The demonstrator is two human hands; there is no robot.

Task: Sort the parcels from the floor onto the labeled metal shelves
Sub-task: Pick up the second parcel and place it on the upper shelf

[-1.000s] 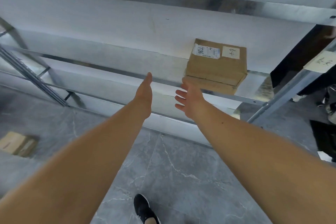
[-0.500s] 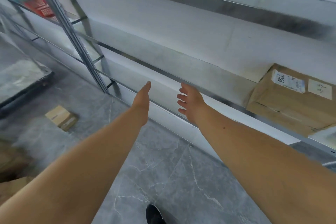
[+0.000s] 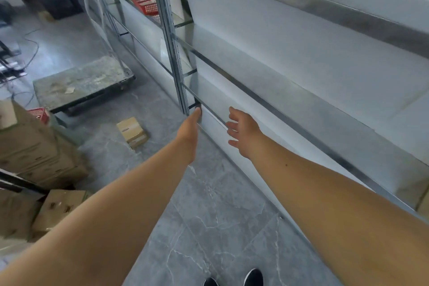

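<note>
Before the metal shelves [image 3: 290, 104], left hand [image 3: 189, 130] and right hand [image 3: 243, 132] extend open, holding nothing; small parcel [image 3: 132, 132] lies on floor [image 3: 220, 216], far left.

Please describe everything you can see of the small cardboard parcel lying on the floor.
The small cardboard parcel is a flat brown box with a pale label on top. It looks closed and lies flat on the grey marbled floor, turned at an angle to the shelves. It is in front of the platform trolley. Nothing touches it.
</note>
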